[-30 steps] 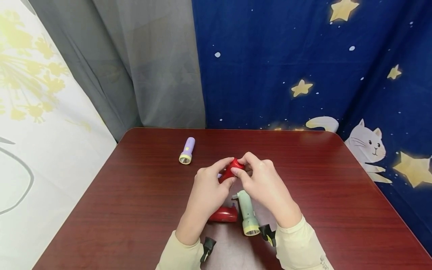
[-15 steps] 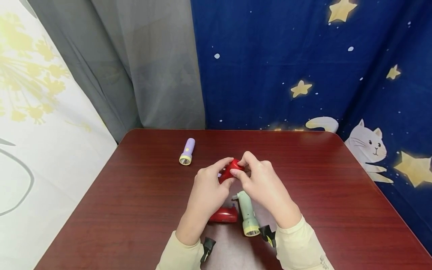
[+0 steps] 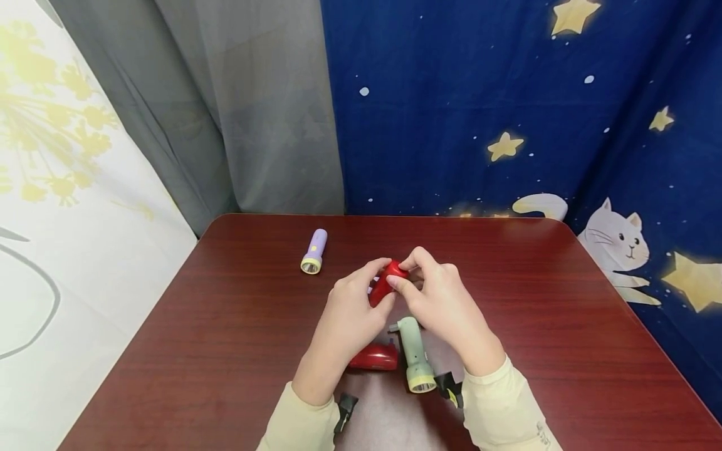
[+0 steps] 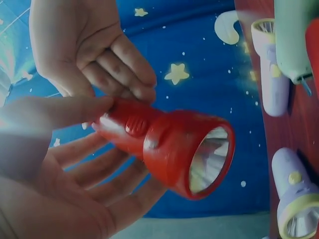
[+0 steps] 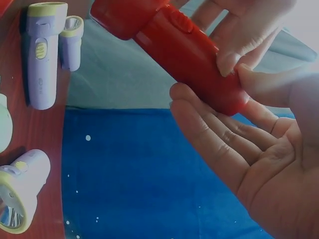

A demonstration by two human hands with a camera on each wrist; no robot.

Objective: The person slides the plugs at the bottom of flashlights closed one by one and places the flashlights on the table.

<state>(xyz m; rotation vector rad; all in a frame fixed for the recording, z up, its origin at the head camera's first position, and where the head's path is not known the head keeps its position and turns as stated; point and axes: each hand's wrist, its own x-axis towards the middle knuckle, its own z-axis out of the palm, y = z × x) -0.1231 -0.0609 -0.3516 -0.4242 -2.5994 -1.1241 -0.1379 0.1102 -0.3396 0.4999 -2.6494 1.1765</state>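
Observation:
Both hands hold a red flashlight [image 3: 383, 285] above the middle of the table. My left hand [image 3: 352, 313] grips its body between thumb and fingers. At the tail end, my right hand [image 3: 445, 300] pinches with thumb and forefinger. The left wrist view shows the flashlight's clear lens and reflector [image 4: 212, 159] and a raised switch [image 4: 135, 125] on the barrel. In the right wrist view the rounded tail [image 5: 227, 97] lies against the right fingers. Below the hands, a green flashlight [image 3: 414, 354] and another red flashlight [image 3: 375, 357], partly hidden by the left wrist, lie on the table.
A purple flashlight [image 3: 314, 250] with a yellow rim lies farther back on the dark red table [image 3: 225, 326]. More purple flashlights show in the right wrist view, one large [image 5: 42, 74] and one facing the camera [image 5: 30, 181]. Curtains [image 3: 423, 125] hang behind the table.
Both hands and the red flashlight have shifted very slightly upward in the head view, and the flashlight's tail end shows a little more. The flashlights on the table have stayed in place.

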